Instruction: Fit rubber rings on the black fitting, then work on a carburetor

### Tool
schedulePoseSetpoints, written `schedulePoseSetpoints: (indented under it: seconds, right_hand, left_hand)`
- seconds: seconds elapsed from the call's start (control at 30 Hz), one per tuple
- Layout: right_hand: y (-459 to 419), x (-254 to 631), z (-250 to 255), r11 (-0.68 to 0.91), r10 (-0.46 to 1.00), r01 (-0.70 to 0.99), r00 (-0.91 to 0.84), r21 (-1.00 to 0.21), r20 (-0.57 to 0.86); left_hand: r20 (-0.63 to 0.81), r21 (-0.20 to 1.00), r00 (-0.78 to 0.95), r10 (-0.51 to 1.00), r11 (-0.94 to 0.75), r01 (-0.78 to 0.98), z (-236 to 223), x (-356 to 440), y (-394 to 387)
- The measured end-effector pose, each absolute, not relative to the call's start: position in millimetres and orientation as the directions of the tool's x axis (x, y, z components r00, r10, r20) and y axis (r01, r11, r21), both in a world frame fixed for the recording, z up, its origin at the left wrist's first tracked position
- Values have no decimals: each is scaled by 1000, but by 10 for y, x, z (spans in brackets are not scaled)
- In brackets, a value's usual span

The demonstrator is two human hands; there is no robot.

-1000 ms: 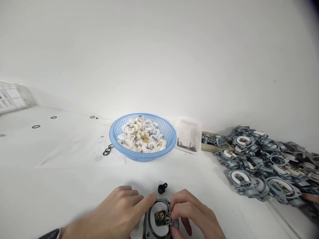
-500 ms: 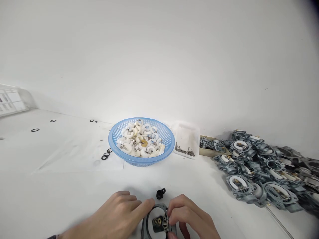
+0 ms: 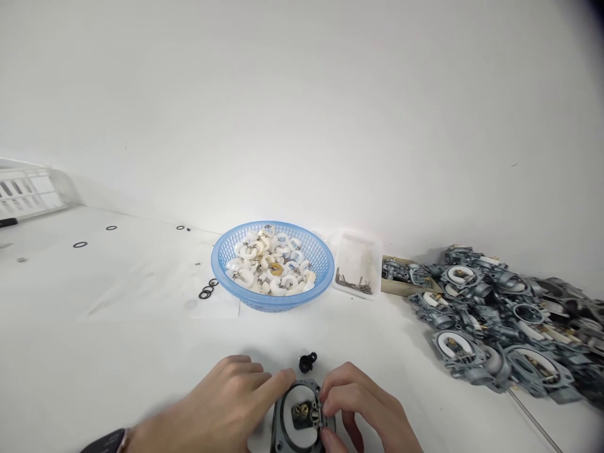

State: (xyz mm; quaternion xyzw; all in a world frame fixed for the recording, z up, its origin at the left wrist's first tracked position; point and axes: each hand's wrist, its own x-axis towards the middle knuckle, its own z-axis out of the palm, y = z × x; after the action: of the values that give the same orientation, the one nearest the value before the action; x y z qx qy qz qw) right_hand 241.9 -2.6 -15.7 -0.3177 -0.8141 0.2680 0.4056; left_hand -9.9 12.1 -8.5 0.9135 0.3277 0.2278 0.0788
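A grey metal carburetor body (image 3: 297, 418) with a round open cavity and brass parts inside sits at the near edge of the white table. My left hand (image 3: 221, 402) grips its left rim, thumb on the top edge. My right hand (image 3: 365, 409) pinches at the cavity's right side, fingertips on a small metal piece there. A small black plastic part (image 3: 307, 362) lies on the table just beyond the body, untouched.
A blue basket (image 3: 245, 293) of white floats stands behind. A clear tray (image 3: 356, 251) holds thin pins. A heap of grey carburetors (image 3: 495, 321) fills the right side. Black O-rings (image 3: 206, 290) lie left of the basket. A white crate (image 3: 28, 189) is far left.
Both hands stay on the carburetor body with only slight finger shifts. The view has drifted a little, nothing on the table has moved.
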Motion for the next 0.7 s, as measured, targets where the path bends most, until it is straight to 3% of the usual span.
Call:
schedulePoseSetpoints:
  seconds: [0.17, 0.7]
  right_hand:
    - [-29, 2417, -55, 678, 716, 299, -475, -672, 512]
    - [-112, 2321, -47, 567, 802, 272, -396, -778, 447]
  left_hand:
    - [354, 307, 687, 634, -773, 555, -83, -74, 133]
    - [402, 305, 705, 584, -812, 498, -71, -93, 134]
